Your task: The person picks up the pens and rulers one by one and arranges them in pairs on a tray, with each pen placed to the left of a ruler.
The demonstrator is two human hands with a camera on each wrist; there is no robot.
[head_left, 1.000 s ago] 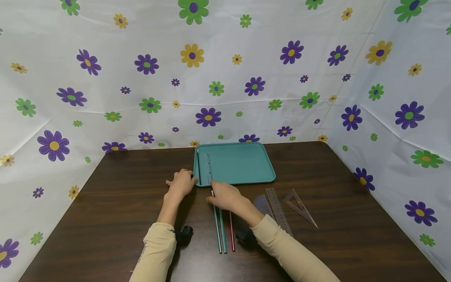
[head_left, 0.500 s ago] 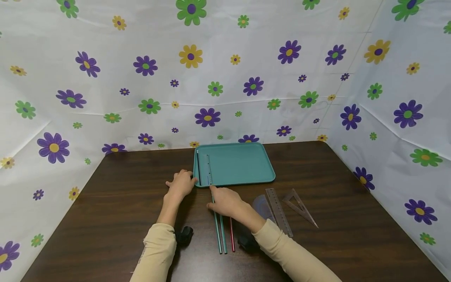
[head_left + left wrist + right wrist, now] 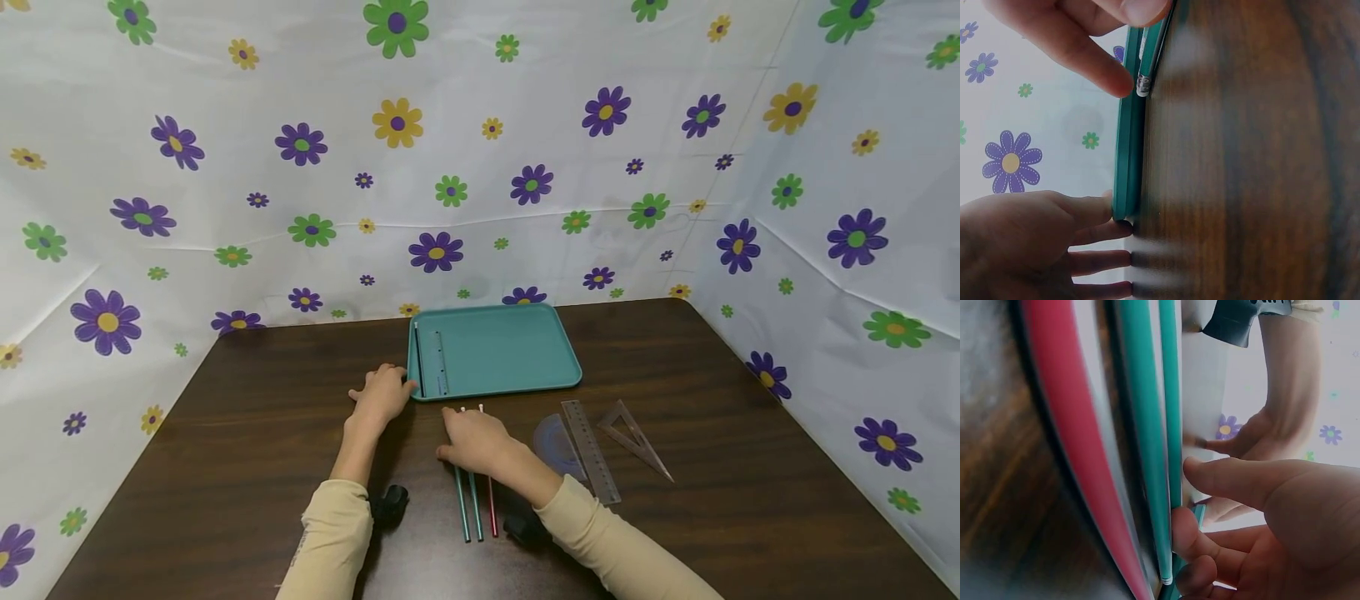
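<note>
Pencil, green, under right fingers, loosely parted; left fingers extended, touching tray.

You have wide room over the right part of the tray; a ruler lines its left end. Your left hand blocks the near left corner. Teal pencils and a red pencil run beneath your right hand; rightward, a protractor, clear ruler and set square obstruct you. The patterned backdrop bars the far side.
</note>
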